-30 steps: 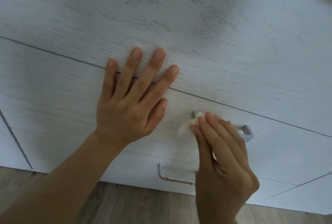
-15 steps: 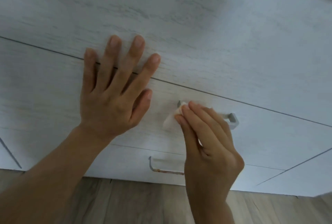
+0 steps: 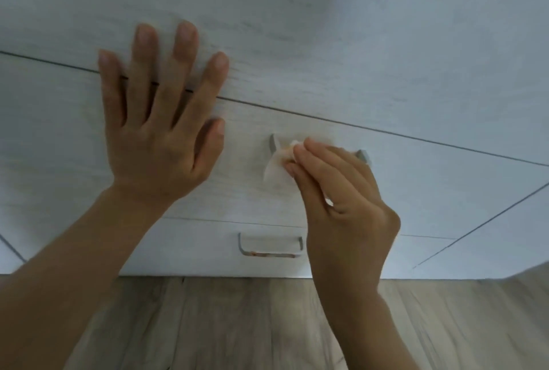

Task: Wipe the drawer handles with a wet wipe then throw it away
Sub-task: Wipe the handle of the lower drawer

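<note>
Since a wipe only cleans if it's squeezed tight against the metal, the right hand (image 3: 344, 191) has its fingers (image 3: 320, 159) curled in, pinching the wet wipe (image 3: 277, 166) onto the upper handle (image 3: 272, 144) near its left end. A loose flap of wipe hangs just below the bar. Most of the bar is hidden behind the hand, with only the two ends poking out.

Left of that handle, the left hand (image 3: 157, 129) lies flat on the drawer front (image 3: 416, 179), fingers straight and spread, holding nothing, and its fingertips cross the seam above. My guess is it's bracing the drawer so it doesn't slide while the other hand rubs.

Below the upper handle sits a second handle (image 3: 270, 246) on the next drawer down. It has brownish marks along its lower edge, so I'd say that one isn't done yet. Further below is the wood-look floor (image 3: 237, 325). No bin in sight, so tossing the wipe comes later.
</note>
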